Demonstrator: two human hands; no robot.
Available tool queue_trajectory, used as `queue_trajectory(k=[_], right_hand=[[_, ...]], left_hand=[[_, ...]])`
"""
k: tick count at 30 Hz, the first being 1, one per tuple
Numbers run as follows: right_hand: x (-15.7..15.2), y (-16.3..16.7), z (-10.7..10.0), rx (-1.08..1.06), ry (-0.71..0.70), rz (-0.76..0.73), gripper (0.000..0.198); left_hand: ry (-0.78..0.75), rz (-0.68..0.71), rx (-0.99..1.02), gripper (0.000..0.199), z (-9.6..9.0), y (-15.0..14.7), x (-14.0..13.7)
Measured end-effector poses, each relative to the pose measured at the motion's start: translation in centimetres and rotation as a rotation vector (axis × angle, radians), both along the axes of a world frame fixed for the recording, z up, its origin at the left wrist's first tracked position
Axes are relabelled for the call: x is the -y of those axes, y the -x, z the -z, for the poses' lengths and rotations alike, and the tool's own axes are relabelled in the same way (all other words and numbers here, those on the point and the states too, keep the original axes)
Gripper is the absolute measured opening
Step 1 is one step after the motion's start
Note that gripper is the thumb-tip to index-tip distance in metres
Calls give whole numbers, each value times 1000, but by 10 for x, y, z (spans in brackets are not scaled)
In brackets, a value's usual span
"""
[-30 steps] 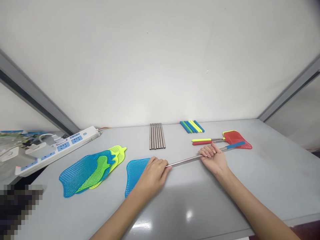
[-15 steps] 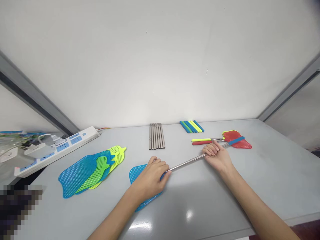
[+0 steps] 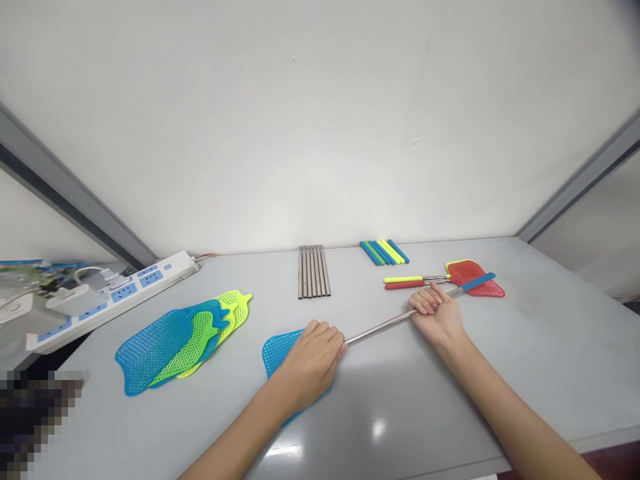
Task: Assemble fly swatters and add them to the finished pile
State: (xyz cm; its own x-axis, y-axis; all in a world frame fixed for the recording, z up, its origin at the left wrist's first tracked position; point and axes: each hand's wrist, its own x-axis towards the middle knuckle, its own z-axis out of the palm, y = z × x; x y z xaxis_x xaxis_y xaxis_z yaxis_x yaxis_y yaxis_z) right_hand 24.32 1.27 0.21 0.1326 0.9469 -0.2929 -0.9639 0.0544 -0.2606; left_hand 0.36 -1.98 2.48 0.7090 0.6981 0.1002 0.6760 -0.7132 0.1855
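A fly swatter with a blue mesh head (image 3: pixel 280 350), a metal rod (image 3: pixel 380 326) and a blue grip (image 3: pixel 479 282) stretches between my two hands. My left hand (image 3: pixel 317 360) is closed over the neck, where head and rod meet, and hides that joint. My right hand (image 3: pixel 436 313) wraps round the rod near the grip, palm turned up. Beyond it lie two more swatters, one with a red head (image 3: pixel 467 272) and red handle (image 3: pixel 403 285), the other with a yellow handle (image 3: pixel 403 279).
Loose blue, green and yellow swatter heads (image 3: pixel 155 347) overlap at the left. Several metal tubes (image 3: pixel 314 272) stand in a row at the back middle, lying flat beside several coloured grips (image 3: pixel 384 253). A power strip (image 3: pixel 115 300) with plugs runs along the left edge.
My left hand has shifted slightly right along the swatter's neck and closed more tightly. The swatter has slid a little to the right, with its blue grip further out.
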Motion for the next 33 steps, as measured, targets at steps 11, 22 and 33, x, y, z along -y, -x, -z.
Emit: queue_trajectory(k=[11, 22, 33], right_hand=[[4, 16, 11, -27, -42, 54, 36], [8, 23, 8, -26, -42, 36, 35], [11, 29, 10, -10, -46, 21, 36]], left_hand=[[-27, -29, -14, 28, -1, 2, 1], [-23, -31, 52, 28, 2, 0, 3], [-24, -31, 5, 27, 3, -1, 2]])
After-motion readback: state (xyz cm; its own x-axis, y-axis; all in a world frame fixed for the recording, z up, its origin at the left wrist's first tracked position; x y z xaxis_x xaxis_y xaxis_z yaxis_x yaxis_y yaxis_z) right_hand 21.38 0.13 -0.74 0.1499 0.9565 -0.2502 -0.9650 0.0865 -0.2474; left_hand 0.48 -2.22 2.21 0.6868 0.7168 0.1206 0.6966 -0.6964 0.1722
